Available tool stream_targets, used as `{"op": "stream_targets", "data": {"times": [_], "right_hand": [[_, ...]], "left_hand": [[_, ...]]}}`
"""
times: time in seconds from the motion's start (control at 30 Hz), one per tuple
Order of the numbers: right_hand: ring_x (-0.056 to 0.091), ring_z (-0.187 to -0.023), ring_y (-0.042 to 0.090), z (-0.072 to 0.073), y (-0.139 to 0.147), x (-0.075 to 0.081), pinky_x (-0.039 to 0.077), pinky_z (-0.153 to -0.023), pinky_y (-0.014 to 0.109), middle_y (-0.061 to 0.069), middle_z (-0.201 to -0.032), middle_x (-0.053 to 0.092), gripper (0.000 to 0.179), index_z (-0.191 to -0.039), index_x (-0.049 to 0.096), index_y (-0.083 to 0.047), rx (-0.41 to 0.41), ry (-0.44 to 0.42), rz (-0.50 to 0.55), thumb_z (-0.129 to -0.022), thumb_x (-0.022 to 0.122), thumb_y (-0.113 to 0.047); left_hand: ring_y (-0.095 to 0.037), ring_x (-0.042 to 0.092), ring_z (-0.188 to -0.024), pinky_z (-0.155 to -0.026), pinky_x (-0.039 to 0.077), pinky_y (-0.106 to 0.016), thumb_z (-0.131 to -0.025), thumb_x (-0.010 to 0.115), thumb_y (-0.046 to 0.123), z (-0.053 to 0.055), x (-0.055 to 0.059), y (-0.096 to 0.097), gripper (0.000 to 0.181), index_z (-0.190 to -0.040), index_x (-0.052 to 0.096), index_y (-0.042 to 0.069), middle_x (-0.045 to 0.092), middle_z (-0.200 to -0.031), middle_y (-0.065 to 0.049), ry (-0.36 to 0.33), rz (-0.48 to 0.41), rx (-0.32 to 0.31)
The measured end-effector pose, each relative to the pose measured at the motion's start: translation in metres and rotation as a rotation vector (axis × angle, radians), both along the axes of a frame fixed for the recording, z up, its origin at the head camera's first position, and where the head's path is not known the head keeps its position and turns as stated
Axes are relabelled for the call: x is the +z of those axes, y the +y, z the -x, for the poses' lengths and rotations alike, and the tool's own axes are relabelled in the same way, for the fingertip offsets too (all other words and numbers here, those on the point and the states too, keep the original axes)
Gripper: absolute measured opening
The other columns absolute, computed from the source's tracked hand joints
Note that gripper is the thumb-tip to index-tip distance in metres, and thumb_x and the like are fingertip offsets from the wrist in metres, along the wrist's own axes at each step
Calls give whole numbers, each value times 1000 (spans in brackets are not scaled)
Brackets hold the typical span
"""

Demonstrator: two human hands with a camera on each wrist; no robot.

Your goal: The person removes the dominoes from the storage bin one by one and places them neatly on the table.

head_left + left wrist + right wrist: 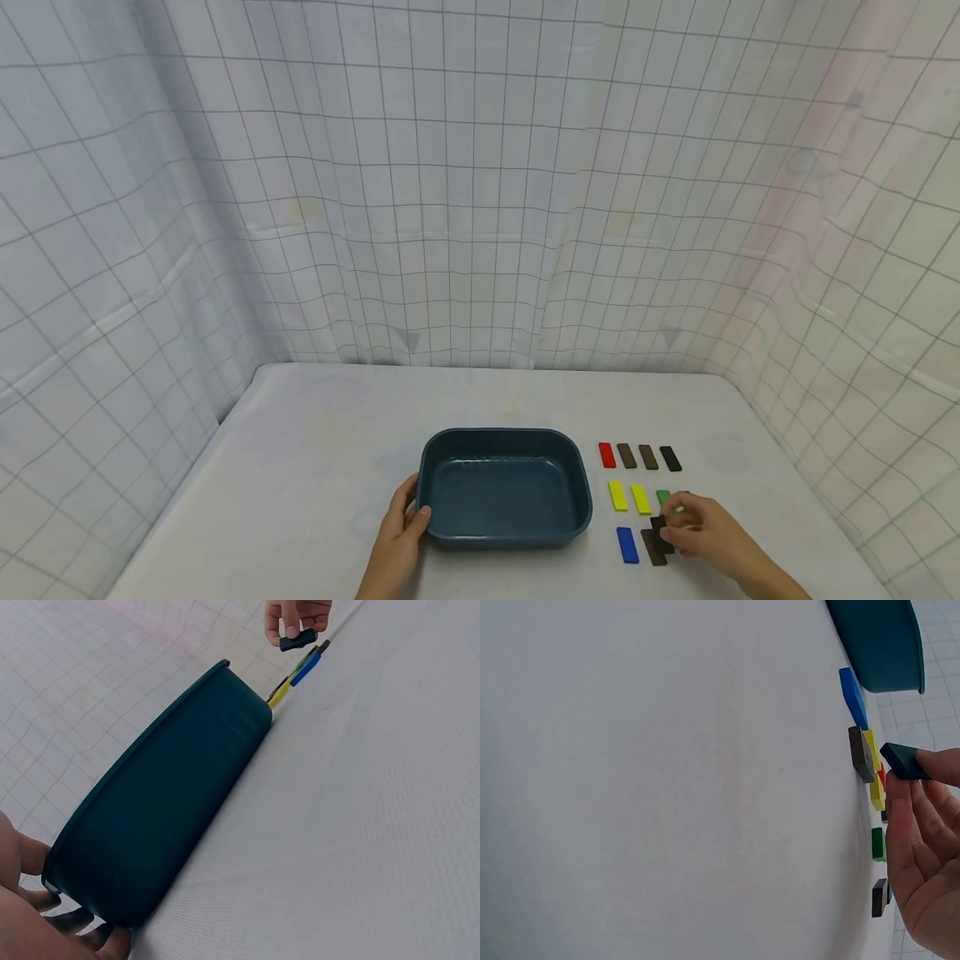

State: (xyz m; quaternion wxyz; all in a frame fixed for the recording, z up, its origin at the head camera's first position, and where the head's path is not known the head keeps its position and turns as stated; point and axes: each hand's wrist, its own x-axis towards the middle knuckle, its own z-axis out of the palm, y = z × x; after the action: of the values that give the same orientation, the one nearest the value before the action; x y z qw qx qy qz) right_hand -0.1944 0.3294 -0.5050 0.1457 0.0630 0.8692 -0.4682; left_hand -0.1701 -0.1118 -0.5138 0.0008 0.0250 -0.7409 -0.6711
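Observation:
A dark teal rectangular basin (502,500) stands on the white-covered table. My left hand (399,533) grips its left side, thumb over the rim and fingers against the outer wall (150,802). My right hand (701,527) pinches a small flat black block (904,761) between thumb and fingers. The right wrist view shows this block raised off the cloth. Just below it in the head view lies a brown block (654,550), with a blue block (627,545) to its left. A green block (663,497) is partly hidden behind the right fingers.
Two yellow blocks (641,499) lie in the middle row, right of the basin. Behind them stand in line a red block (607,455), two brown blocks and a black block (671,458). White gridded curtains (480,208) surround the table at the back and sides.

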Motion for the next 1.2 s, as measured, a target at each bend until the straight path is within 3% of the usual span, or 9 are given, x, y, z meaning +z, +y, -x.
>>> {"op": "stream_targets", "data": {"times": [0.43, 0.63, 0.9, 1.2], "right_hand": [[64, -80, 22, -6, 16, -14, 59, -70, 39, 4, -92, 70, 22, -106, 64, -3, -29, -10, -77, -89, 78, -6], [62, -77, 22, -9, 25, -17, 57, -65, 36, 3, -89, 69, 23, -107, 64, -1, 52, 54, -109, -91, 77, -10], [55, -74, 17, -10, 19, -18, 51, -64, 31, -2, -80, 60, 20, -100, 69, -8, 50, 123, -364, -88, 82, -17], [55, -71, 16, -6, 17, -12, 50, -64, 30, -2, -76, 58, 17, -96, 69, -10, 89, 146, -420, -86, 82, -11]], "left_hand": [[-54, 18, -149, -116, 27, -61, -108, 47, 4, -1, -2, -5, 56, -158, 23, -8, 25, -160, -35, 15, 2, -14], [-52, 17, -150, -118, 24, -61, -108, 47, 4, 0, -1, -4, 56, -158, 25, -5, 25, -161, -32, -17, -14, 3], [-52, 18, -150, -118, 23, -62, -108, 47, 5, 3, 0, -1, 56, -159, 25, -5, 25, -162, -32, -22, -23, 2], [-53, 21, -148, -117, 26, -62, -108, 48, 6, 4, 2, -2, 57, -159, 25, -4, 24, -162, -32, -38, -24, 9]]}}
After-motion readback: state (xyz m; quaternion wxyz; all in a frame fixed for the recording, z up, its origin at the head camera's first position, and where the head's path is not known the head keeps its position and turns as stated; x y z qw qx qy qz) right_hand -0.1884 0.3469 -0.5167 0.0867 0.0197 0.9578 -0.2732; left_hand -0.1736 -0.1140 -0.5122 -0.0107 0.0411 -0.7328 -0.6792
